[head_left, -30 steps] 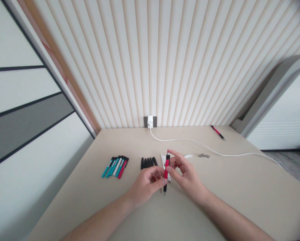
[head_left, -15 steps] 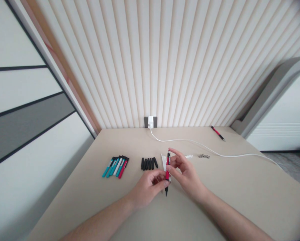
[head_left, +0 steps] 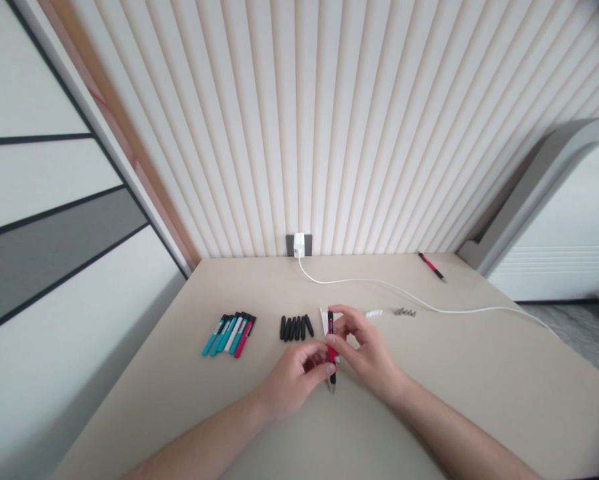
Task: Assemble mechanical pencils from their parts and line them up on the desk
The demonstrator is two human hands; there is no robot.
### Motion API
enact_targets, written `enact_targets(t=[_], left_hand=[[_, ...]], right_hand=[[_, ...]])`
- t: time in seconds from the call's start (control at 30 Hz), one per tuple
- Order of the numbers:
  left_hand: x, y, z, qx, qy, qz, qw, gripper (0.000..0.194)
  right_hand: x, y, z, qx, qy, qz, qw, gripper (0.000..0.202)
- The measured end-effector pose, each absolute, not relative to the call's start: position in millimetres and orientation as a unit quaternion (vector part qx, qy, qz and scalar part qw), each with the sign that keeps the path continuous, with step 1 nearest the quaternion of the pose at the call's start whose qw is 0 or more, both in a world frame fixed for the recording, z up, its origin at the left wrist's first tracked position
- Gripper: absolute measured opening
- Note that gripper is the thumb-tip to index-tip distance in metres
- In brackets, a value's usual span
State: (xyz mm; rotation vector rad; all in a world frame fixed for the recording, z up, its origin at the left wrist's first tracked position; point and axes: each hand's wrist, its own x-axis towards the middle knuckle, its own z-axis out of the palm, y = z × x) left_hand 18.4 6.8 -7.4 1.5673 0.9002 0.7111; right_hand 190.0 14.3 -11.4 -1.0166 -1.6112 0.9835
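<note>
A red and black pen [head_left: 331, 348] stands nearly upright between my hands, tip down, above the table. My left hand [head_left: 299, 373] pinches its lower part near the black grip. Around its upper part my right hand [head_left: 362, 343] is closed, with the index finger on the top end. White thin sticks [head_left: 324, 321] lie just behind the pen, partly hidden by it and my fingers. Left of them is a row of several black grips [head_left: 296, 328]. Small white pieces [head_left: 374, 313] and small metal pieces [head_left: 404, 312] lie beyond my right hand.
Teal, white and red pen barrels [head_left: 229, 335] lie side by side at the left of the table [head_left: 179, 400]. Another red and black pen [head_left: 432, 267] rests at the back right. A white cable [head_left: 379, 283] runs from a plug [head_left: 299, 245] across the table's back.
The pen has turned slightly and its top sits lower, with my right index finger lowered along with it. The metal tip now shows more clearly. The small white pieces are less hidden.
</note>
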Motion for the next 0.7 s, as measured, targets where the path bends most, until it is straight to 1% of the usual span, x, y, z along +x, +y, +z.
enact_targets(t=[0.07,0.17,0.23,0.27,0.3,0.4,0.43,0.53,0.7], left_hand=[[18.3,6.9,-8.5,0.663,0.384,0.305,0.565,0.022],[17.1,8.2,-9.7,0.653,0.381,0.319,0.571,0.024],[16.1,9.6,-10.2,0.641,0.382,0.334,0.576,0.026],[15.6,10.3,-10.4,0.636,0.383,0.34,0.577,0.027],[15.2,10.9,-10.6,0.633,0.385,0.344,0.577,0.028],[15.0,11.5,-11.4,0.64,0.395,0.345,0.561,0.032],[15.1,11.3,-11.5,0.648,0.399,0.341,0.552,0.033],[15.8,9.8,-10.7,0.673,0.414,0.319,0.524,0.034],[15.7,7.2,-8.1,0.689,0.428,0.311,0.496,0.031]], right_hand=[[189.8,13.5,-12.0,-0.414,-0.656,0.404,0.484,0.042],[188.8,13.0,-14.3,-0.409,-0.661,0.403,0.483,0.063],[188.5,13.7,-15.0,-0.406,-0.673,0.401,0.472,0.07],[188.7,14.4,-14.8,-0.406,-0.679,0.395,0.468,0.067],[188.9,15.1,-14.3,-0.406,-0.687,0.385,0.463,0.058],[189.9,16.5,-11.7,-0.415,-0.712,0.349,0.446,0.02],[190.1,16.4,-10.9,-0.421,-0.716,0.339,0.441,0.014],[191.7,15.8,-8.6,-0.445,-0.702,0.329,0.448,0.015],[214.5,30.5,4.2,-0.482,-0.636,0.287,0.531,0.029]])
